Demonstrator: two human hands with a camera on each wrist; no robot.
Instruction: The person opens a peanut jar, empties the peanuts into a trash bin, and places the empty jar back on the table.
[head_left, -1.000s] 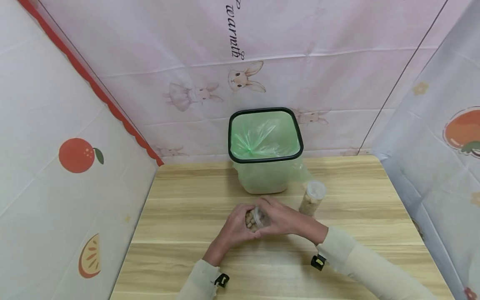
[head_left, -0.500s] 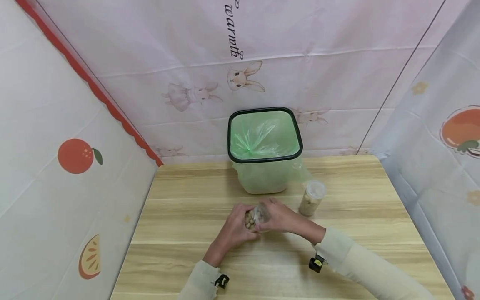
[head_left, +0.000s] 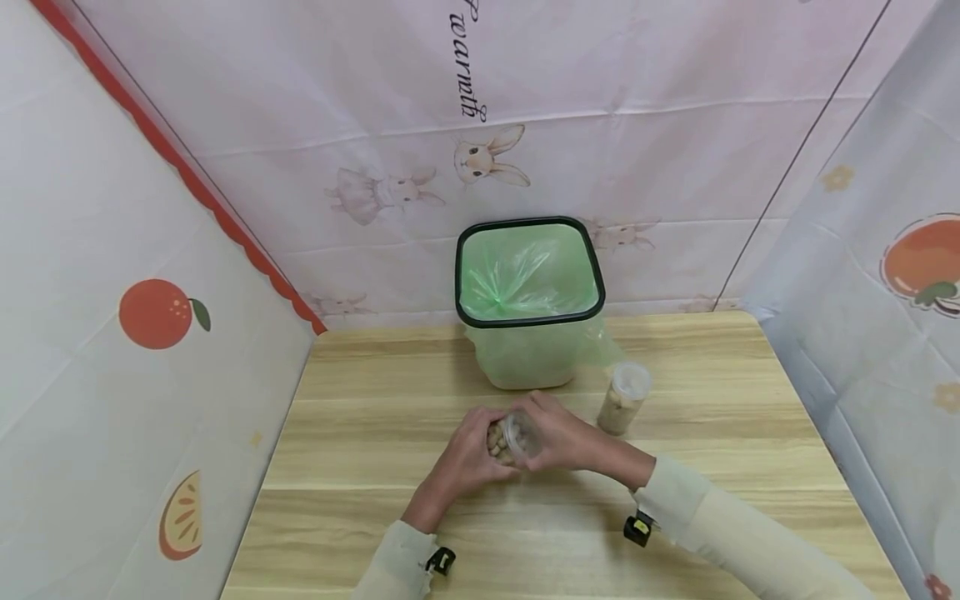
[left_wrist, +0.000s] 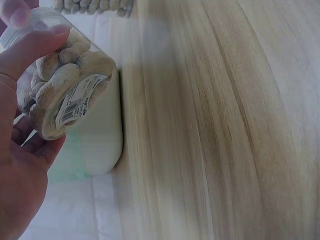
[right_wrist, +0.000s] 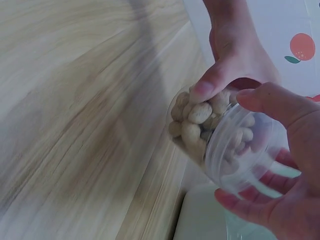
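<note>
A clear plastic jar point(right_wrist: 187, 135) of peanuts in their shells is held tilted between both hands, just above the table in front of the bin. My left hand point(head_left: 471, 454) grips the jar's body, thumb and fingers around it; a printed barcode label point(left_wrist: 79, 102) shows on its base in the left wrist view. My right hand point(head_left: 558, 437) holds the clear lid point(right_wrist: 240, 155) at the jar's top, thumb on one side and fingers on the other. Whether the lid is loose on the rim, I cannot tell. A second lidded jar point(head_left: 622, 404) of peanuts stands upright near my right wrist.
Behind the hands, a bin with a black rim point(head_left: 532, 320) stands on the table, lined with a green plastic bag point(head_left: 525, 354). The wooden table point(head_left: 360, 450) meets printed cloth walls point(head_left: 375, 250) at its back and sides.
My right hand's fingers shift slightly around the lid. My left hand keeps its grip on the jar, and the second jar and the bin stay in place.
</note>
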